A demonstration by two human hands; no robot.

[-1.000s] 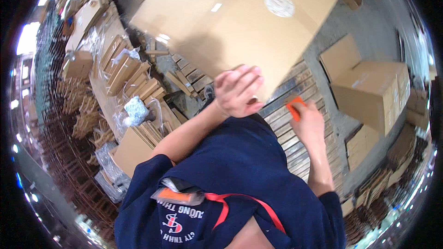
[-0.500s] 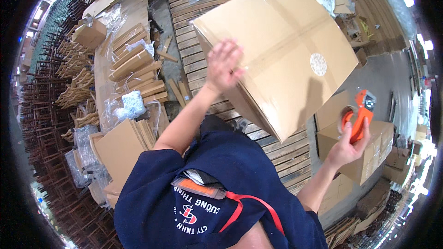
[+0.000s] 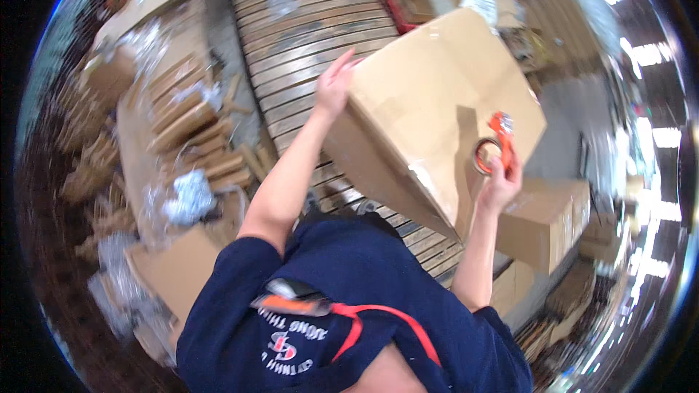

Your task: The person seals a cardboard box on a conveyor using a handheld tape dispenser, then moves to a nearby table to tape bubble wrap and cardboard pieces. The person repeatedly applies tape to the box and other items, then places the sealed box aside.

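Observation:
A large brown cardboard box [image 3: 437, 94] stands in front of me, its plain upper face toward me and a strip of clear tape shining at its near edge. My left hand [image 3: 334, 89] rests against the box's far left edge with its fingers stretched out. My right hand [image 3: 502, 183] is closed around an orange tape dispenser [image 3: 504, 135] with a tape roll on it. It is held above the right part of the box, where a shadow falls on the cardboard.
Beneath the box lies a slatted wooden platform [image 3: 291, 51]. To the left are stacked wooden pieces [image 3: 186, 120], a pale blue bundle [image 3: 191, 196] and flat cardboard [image 3: 175, 266]. Another carton [image 3: 542, 222] stands at the right. A red-edged tray [image 3: 397, 11] shows behind the box.
The box has turned, and the round white sticker on its upper face no longer shows. My right hand brought the tape dispenser left over the box. My left hand shifted farther along its edge.

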